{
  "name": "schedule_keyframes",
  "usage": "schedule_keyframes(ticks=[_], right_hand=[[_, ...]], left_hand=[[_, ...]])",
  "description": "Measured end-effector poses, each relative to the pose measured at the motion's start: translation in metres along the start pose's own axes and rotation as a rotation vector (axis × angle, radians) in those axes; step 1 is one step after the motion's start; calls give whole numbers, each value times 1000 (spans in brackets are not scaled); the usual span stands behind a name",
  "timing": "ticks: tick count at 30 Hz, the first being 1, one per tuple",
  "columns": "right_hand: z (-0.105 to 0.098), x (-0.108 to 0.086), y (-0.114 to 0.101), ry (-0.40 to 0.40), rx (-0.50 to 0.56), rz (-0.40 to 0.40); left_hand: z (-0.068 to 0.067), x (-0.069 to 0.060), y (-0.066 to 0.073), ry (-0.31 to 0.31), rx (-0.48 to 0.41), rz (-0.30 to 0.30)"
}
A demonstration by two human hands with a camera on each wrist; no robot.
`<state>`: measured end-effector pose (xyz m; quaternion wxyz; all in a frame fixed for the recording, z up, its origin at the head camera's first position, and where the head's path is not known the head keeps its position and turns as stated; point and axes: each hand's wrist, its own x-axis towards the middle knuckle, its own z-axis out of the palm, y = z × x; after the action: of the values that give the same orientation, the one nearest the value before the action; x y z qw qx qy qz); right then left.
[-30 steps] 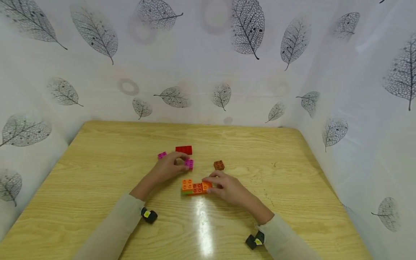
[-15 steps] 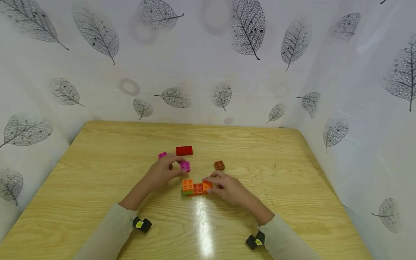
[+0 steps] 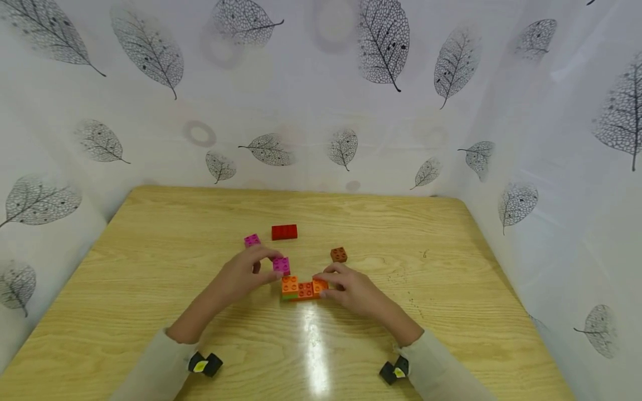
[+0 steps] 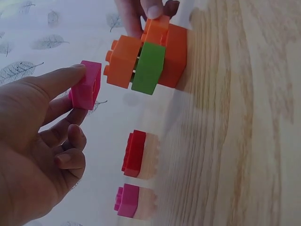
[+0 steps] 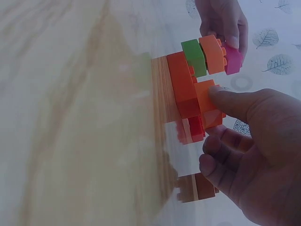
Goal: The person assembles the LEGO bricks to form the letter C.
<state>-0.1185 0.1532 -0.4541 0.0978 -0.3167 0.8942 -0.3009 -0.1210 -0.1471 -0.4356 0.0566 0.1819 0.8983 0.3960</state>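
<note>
My left hand [image 3: 241, 275] pinches a pink toy brick [image 4: 87, 85] between thumb and fingers, raised off the table. This brick is close to the left end of a joined block build. The build has a long red-orange base brick [image 5: 182, 84], a green brick [image 4: 149, 68] with an orange brick [image 4: 123, 61] stacked over it at the left end, and another orange brick [image 5: 207, 101] at the right end. With thumb and fingers, my right hand [image 3: 353, 289] grips that right-end orange brick. The build stands on the table.
Behind the hands lie a red brick [image 3: 284, 232], a second pink brick [image 3: 252, 240] and a brown brick [image 3: 338, 254]. The wooden table [image 3: 451, 334] is backed by a leaf-patterned curtain [image 3: 301, 111].
My left hand has drawn back toward me and slightly left, bringing the pink brick from near the red one to the build's left end. My right hand has stayed put.
</note>
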Motion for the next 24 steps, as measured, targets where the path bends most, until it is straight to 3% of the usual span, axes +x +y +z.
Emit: schedule_keyframes(ticks=[8, 13, 24], right_hand=[[1, 0, 1, -8, -3, 4], [1, 0, 1, -13, 2, 10], [1, 1, 2, -13, -3, 17]], left_hand=[[4, -10, 9, -22, -28, 44], [5, -13, 15, -37, -42, 24], [14, -11, 14, -55, -13, 26]])
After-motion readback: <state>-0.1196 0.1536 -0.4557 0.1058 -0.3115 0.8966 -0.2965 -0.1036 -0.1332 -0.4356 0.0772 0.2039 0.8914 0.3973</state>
